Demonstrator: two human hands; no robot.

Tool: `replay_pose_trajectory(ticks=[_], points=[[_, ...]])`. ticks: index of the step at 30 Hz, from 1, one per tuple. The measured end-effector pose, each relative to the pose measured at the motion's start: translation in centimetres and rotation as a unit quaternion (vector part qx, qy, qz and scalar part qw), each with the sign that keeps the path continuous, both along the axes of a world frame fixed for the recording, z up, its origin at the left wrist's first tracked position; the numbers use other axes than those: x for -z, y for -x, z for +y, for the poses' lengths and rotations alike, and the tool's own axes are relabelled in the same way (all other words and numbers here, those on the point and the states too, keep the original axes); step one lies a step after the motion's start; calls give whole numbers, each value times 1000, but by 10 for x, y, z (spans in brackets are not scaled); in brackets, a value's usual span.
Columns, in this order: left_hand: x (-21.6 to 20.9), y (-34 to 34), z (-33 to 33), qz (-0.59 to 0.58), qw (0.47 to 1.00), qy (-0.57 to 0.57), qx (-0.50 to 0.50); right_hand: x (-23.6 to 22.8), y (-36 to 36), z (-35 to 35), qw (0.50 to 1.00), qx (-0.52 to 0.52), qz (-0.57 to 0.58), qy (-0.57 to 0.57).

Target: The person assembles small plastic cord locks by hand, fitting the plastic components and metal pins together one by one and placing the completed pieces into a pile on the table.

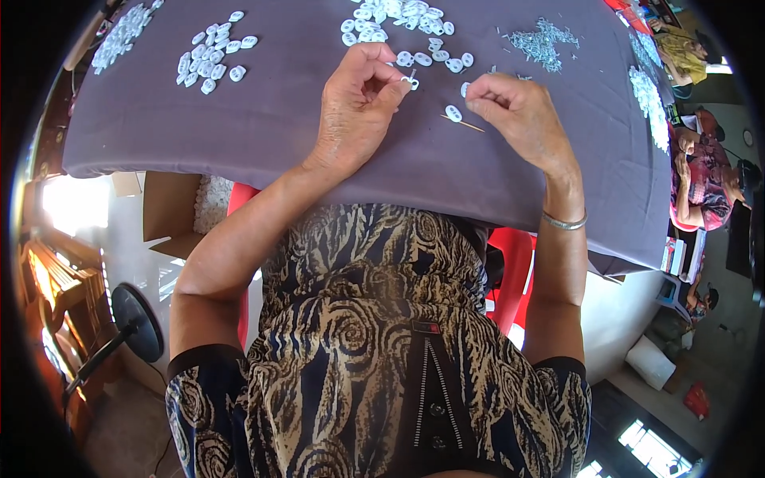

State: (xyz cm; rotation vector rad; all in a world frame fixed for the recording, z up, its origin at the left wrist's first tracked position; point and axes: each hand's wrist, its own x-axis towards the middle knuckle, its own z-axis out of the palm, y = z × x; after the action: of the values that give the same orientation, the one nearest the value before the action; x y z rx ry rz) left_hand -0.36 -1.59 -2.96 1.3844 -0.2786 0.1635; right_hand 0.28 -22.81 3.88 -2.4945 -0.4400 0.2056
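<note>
Over the cloth, my left hand (pixel 355 105) pinches a small white plastic piece (pixel 411 82) between thumb and forefinger. A thin metal bit seems to stick up from that piece. To its right, my right hand (pixel 522 115) is closed in a pinch, and whatever its fingertips hold is too small or hidden to make out. A white oval piece (pixel 464 90) shows right beside those fingertips. Just below them lies another white oval piece (pixel 453 114) with dark holes, touching a thin wooden stick (pixel 472 125).
On the grey tablecloth (pixel 263 131) lie a large pile of white pieces (pixel 398 14), a smaller group (pixel 209 56), and a heap of thin metal pins (pixel 542 44). More white pieces (pixel 649 103) line the right edge. Another person (pixel 705 179) sits at the right. A cardboard box (pixel 170 209) stands below left.
</note>
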Motion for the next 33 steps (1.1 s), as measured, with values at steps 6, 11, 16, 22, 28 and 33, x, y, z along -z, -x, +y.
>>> replay_pose_trajectory(ticks=[6, 11, 16, 22, 28, 33], points=[[1, 0, -1, -4, 1000, 10, 1, 16, 6, 10, 985, -102, -136, -41], [-1, 1, -1, 2, 1000, 1, -3, 18, 5, 10, 985, -113, -130, -14], [0, 0, 0, -4, 1000, -4, -6, 12, 6, 12, 992, -82, -85, -32], [4, -1, 2, -9, 1000, -19, 6, 12, 7, 13, 993, -68, -86, -38], [1, 0, 1, 10, 1000, 15, 6, 7, 3, 12, 998, -48, -46, 10], [0, 0, 0, 17, 999, 31, 10, 4, -22, 27, 976, 34, 35, -213]])
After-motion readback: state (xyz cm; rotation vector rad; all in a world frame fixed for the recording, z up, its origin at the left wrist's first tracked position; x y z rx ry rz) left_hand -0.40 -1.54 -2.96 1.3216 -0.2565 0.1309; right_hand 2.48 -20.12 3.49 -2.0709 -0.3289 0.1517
